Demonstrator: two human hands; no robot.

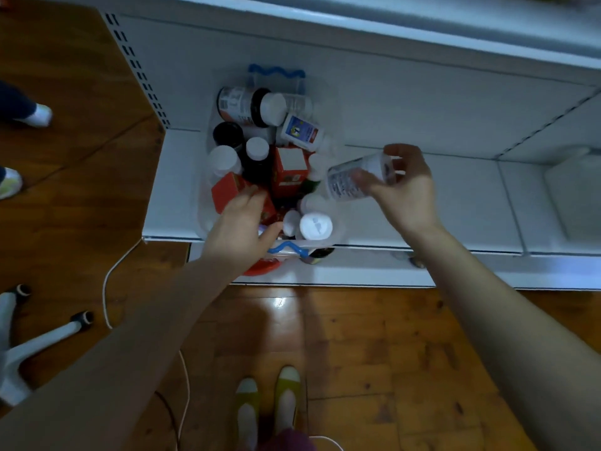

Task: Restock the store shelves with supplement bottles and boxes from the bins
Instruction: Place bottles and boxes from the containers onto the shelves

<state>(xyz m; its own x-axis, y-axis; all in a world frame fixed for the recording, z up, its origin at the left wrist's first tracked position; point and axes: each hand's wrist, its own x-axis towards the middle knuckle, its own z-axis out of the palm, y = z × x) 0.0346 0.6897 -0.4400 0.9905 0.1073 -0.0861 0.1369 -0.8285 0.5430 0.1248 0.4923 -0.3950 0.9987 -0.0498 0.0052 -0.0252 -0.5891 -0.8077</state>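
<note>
Head view: clear bin (338, 222) of supplement bottles and boxes on the lowest white shelf (455, 203).
Right hand (403, 187) pinches a tilted white bottle (354, 177) just above the bin's right edge; left hand (240, 222), fingers loosely spread, rests on a red box (227, 190) inside.

Floor (390, 353): wood boards, glossy, glare patch just in front of the shelf (439, 203). Shelf: smooth white painted metal, matt. Bin (208, 219) on the shelf: clear plastic, blue plastic handles. Inside the bin, red boxes (289, 170) look like glossy card; bottle caps (315, 226) are smooth white plastic.
</note>
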